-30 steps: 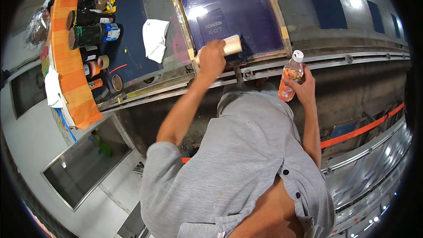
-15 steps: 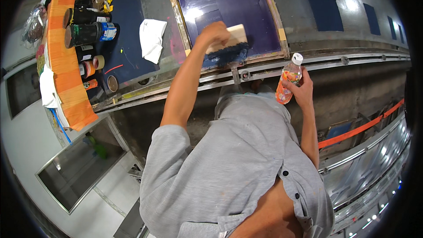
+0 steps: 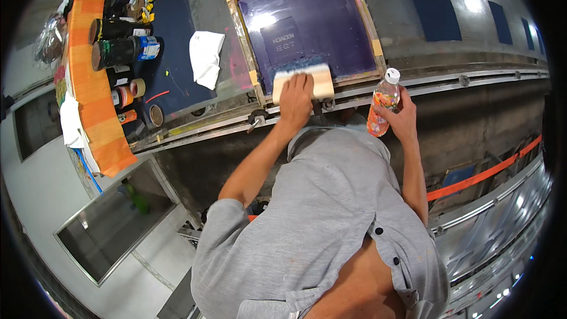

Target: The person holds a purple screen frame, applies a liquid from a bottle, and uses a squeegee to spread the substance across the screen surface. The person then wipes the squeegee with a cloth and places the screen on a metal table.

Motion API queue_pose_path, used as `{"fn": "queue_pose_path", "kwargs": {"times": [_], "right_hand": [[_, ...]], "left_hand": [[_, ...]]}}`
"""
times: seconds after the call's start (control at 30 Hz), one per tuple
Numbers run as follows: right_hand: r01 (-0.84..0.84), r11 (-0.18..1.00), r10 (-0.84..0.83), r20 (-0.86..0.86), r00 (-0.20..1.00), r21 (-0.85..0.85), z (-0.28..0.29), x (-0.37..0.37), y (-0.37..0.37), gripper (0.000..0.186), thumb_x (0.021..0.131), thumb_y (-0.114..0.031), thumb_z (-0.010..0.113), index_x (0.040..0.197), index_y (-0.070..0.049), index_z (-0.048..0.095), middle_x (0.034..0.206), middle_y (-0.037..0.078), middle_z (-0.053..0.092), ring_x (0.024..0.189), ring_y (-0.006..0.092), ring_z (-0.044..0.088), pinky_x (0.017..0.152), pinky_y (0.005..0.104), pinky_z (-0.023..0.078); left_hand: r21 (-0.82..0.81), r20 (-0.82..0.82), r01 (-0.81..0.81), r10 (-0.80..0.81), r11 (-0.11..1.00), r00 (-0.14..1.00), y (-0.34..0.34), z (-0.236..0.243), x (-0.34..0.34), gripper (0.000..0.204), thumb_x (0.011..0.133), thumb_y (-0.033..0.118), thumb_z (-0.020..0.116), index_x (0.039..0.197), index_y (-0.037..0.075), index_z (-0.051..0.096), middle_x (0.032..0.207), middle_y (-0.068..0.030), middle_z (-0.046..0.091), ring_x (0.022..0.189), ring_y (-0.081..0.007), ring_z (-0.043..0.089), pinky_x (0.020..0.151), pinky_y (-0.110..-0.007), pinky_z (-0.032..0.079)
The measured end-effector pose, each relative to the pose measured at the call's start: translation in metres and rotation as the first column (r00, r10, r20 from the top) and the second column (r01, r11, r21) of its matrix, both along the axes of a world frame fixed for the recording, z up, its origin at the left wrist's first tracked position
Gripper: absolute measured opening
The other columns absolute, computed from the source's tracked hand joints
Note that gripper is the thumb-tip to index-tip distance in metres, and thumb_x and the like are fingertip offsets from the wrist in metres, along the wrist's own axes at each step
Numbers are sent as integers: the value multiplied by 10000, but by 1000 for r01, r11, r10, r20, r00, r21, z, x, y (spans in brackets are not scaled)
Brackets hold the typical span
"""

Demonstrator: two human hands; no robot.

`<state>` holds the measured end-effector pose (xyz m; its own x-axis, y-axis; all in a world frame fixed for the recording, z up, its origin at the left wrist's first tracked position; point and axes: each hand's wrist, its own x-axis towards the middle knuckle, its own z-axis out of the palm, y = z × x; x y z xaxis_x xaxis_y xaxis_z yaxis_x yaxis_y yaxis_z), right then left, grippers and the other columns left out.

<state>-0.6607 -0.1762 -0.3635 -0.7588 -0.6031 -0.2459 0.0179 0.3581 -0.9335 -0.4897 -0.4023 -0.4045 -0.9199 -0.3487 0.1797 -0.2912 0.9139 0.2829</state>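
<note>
My left hand (image 3: 296,99) is closed over the pale wooden body of a squeegee (image 3: 322,82). The squeegee lies at the near end of a screen-printing frame (image 3: 242,35), its blade edge toward the far side. Dark blue ink (image 3: 304,62) shows along that edge. Beyond it the purple mesh (image 3: 331,12) carries a darker rectangle with lettering. Off the frame's near right corner, my right hand (image 3: 404,119) grips a clear plastic bottle (image 3: 383,109) with a white cap and an orange patterned label, held upright with a slight tilt.
Ink tubs (image 3: 112,53), tape rolls (image 3: 137,87) and a white cloth (image 3: 206,59) lie on the table to the left. Orange paper (image 3: 94,82) covers its left edge. A metal rail (image 3: 460,80) runs along the near edge. Dark blue pieces (image 3: 436,15) lie on the surface at right.
My left hand has drawn the squeegee nearer and swung its grip to the near side, uncovering the lettering on the mesh. The bottle has shifted slightly left in my right hand.
</note>
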Motion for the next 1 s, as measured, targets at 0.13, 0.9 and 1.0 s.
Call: {"fn": "queue_pose_path", "kwargs": {"times": [0.13, 0.9, 1.0], "right_hand": [[-8, 1000, 8, 3, 1000, 22, 2, -4, -1, 599, 673, -208, 836, 1146, 32, 558, 970, 108, 687, 864, 150, 664, 795, 306, 518], [-17, 999, 19, -58, 998, 29, 3, -7, 7, 583, 680, -193, 829, 1145, 32, 558, 979, 111, 687, 881, 157, 668, 800, 304, 518], [3, 1000, -2, -61, 998, 28, 1, -7, 8, 601, 669, -209, 840, 1145, 27, 559, 974, 109, 691, 877, 160, 671, 802, 307, 520]], "left_hand": [[206, 220, -95, 49, 974, 974, -9, 31, 4, 275, 660, 40, 588, 917, 36, 686, 860, -162, 641, 833, -329, 639, 727, -430, 501], [131, 92, -117, 106, 984, 990, -48, -2, -2, 361, 652, -20, 597, 1008, -10, 651, 1035, -156, 636, 969, -347, 609, 797, -409, 488], [87, 103, -92, 83, 992, 991, -1, 6, 22, 364, 655, -23, 568, 1015, 8, 611, 1002, -136, 617, 976, -311, 590, 804, -421, 460]]}}
